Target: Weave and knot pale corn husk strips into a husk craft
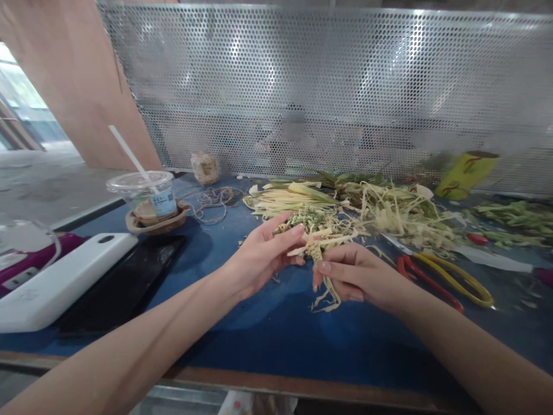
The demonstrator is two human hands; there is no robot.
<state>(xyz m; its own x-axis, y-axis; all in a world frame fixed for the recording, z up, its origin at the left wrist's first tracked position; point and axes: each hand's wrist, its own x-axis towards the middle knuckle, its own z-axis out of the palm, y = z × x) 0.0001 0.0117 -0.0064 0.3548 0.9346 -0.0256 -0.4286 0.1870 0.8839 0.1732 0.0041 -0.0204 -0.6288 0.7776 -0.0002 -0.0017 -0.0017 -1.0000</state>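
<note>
Left of the scissors (pixel 402 264), a leaf braid (pixel 314 250) is pinched by the right hand (pixel 360 272), the left hand's (pixel 259 256) grip cannot be told, and plaiting seems in hand, with tautness called for.

Left hand (pixel 270 251) half-open, right hand (pixel 348 271) in a pinch

Right grip (pixel 356 274), fingers closed, holds a pale woven plant-strip piece (pixel 314 250) above the blue surface (pixel 268 346); left grip (pixel 260 253), fingers partly extended, is beside its upper end, contact unclear. Leaf strips (pixel 289 199) lie beyond. Red-and-yellow-handled scissors (pixel 411 255) rest right; a lidded cup (pixel 147 202) stands left.
</note>
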